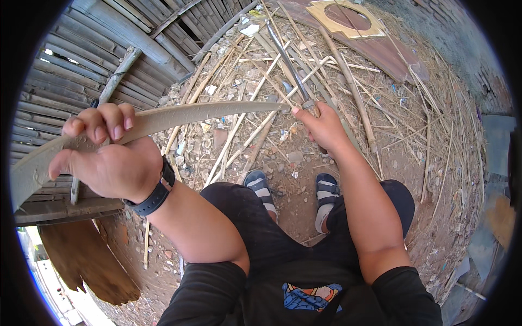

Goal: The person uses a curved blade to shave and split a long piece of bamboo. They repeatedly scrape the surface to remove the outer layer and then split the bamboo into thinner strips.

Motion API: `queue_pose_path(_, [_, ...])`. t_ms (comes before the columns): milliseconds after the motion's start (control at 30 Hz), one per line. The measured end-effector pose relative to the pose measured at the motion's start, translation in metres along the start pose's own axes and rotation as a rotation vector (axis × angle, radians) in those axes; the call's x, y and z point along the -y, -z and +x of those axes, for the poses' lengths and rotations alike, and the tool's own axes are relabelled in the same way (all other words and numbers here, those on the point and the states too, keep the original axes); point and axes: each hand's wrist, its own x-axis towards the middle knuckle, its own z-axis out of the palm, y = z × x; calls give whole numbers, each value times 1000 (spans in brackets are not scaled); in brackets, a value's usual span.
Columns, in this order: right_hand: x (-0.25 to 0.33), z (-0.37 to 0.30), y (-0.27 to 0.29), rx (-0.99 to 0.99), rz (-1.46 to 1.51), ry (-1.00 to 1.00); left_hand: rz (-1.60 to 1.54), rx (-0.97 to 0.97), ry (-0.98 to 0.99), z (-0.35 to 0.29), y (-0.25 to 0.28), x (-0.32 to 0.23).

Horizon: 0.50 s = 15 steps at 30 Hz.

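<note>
A pale strip (201,110) is gripped by the left hand (106,152), its fingers (112,115) curled over the top. A knife (290,66) is held by its handle in the right hand (325,127), above ground (296,217) littered with sticks (350,84). Sandals (263,190) are worn.

Stony ground (296,220)

A slatted wall (81,60) borders the ground's left edge, a grey wall (454,38) its right. Near the far edge, a yellowish board (318,12) with a round hole overlaps a brown panel (402,68); a ragged brown sheet (89,261) is at the near left.
</note>
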Motion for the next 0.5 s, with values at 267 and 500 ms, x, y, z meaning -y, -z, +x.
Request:
queue_pose_path(267, [8, 1, 16, -28, -94, 20, 1, 91, 50, 4, 16, -18])
queue_pose_path(500, [24, -33, -31, 177, -87, 123, 172, -159, 75, -3, -11, 55])
